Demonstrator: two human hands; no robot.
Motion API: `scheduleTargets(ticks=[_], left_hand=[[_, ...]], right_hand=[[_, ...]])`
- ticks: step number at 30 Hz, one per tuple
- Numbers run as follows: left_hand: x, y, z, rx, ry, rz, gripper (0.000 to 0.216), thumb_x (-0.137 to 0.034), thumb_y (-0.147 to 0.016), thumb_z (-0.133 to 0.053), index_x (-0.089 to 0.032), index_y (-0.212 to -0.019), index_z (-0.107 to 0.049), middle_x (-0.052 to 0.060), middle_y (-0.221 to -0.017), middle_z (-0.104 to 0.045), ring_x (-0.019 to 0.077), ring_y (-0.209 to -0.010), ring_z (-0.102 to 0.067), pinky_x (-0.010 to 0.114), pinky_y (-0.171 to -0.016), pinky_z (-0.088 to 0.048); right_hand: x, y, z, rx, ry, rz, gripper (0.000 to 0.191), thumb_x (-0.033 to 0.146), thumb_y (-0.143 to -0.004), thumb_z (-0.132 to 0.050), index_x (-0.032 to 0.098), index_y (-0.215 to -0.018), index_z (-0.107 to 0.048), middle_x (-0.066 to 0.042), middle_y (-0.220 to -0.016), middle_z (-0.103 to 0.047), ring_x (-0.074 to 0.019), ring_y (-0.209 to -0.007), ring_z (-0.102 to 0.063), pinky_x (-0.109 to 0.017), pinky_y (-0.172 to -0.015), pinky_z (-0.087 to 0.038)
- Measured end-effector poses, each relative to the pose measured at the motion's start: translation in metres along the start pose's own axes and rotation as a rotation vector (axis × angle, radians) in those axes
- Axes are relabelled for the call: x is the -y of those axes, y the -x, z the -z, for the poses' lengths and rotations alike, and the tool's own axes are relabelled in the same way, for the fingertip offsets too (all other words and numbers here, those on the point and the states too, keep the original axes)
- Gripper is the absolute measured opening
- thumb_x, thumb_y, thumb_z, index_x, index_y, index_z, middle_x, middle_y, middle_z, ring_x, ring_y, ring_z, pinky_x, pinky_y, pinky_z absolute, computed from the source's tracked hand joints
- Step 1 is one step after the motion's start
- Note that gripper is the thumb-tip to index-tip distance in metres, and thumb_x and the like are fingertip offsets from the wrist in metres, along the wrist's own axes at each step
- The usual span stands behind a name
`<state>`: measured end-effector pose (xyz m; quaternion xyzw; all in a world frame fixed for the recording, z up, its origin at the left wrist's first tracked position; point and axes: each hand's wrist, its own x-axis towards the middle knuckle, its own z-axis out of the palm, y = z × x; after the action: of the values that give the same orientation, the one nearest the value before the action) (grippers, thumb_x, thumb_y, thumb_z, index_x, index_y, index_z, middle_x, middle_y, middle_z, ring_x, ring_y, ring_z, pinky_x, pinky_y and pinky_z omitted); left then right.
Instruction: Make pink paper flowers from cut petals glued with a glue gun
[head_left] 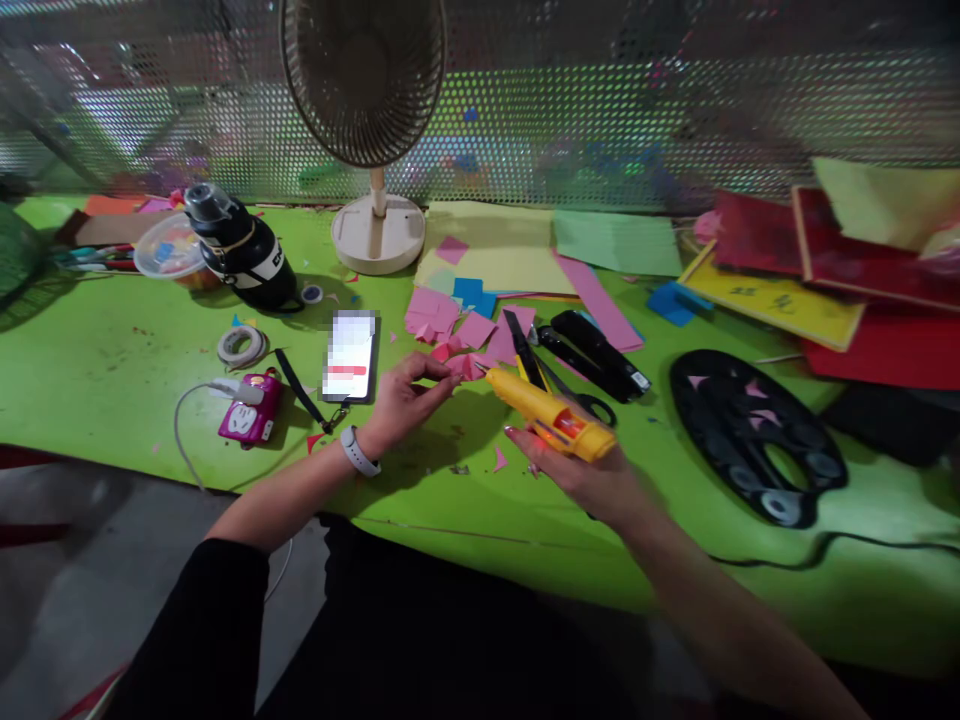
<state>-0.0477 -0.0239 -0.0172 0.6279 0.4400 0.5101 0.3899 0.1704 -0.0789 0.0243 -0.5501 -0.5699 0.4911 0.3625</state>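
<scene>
My right hand (pixel 589 480) is wrapped around a yellow hot glue gun (pixel 536 403). The gun's nozzle points left, close to a small folded pink paper piece (pixel 469 367). Thumb and fingertips of my left hand (pixel 409 398) are pinched together on that piece; whether the nozzle touches it I cannot tell. Just beyond the hands lie loose pink paper squares (pixel 433 312), black scissors (pixel 594 408), a box cutter (pixel 521 340) and a black stapler (pixel 596 355). A phone (pixel 351 355) rests left of my left hand.
A fan (pixel 377 235) stands at the back by the mesh. To the left are a black bottle (pixel 247 255), a tape roll (pixel 241 346) and a purple socket adapter (pixel 251 410) with a cable. At right lie a black palette (pixel 750 430), stacked coloured paper (pixel 780 300) and a cord (pixel 810 555).
</scene>
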Motion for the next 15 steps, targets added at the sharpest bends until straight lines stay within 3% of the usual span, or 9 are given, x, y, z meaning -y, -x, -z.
scheduleTargets(ticks=[7, 15], left_hand=[[-0.006, 0.001, -0.001, 0.01, -0.032, -0.106, 0.014, -0.029, -0.085, -0.072, -0.017, -0.085, -0.067, 0.005, -0.085, -0.066, 0.0115, -0.078, -0.063, 0.02, -0.057, -0.056], [-0.006, 0.002, -0.001, 0.009, -0.03, -0.182, 0.009, -0.024, -0.087, -0.07, -0.016, -0.088, -0.067, 0.004, -0.087, -0.067, 0.0109, -0.078, -0.065, 0.022, -0.062, -0.059]], right_hand=[[-0.015, 0.0, -0.001, -0.025, 0.109, 0.115, 0.029, 0.052, -0.08, -0.071, 0.024, -0.089, -0.064, -0.001, -0.065, -0.063, -0.0168, -0.05, -0.058, -0.031, -0.045, -0.053], [-0.026, -0.001, -0.001, -0.052, 0.027, 0.065, 0.038, 0.053, -0.075, -0.077, 0.024, -0.096, -0.069, 0.001, -0.063, -0.063, -0.0147, -0.046, -0.056, -0.027, -0.04, -0.049]])
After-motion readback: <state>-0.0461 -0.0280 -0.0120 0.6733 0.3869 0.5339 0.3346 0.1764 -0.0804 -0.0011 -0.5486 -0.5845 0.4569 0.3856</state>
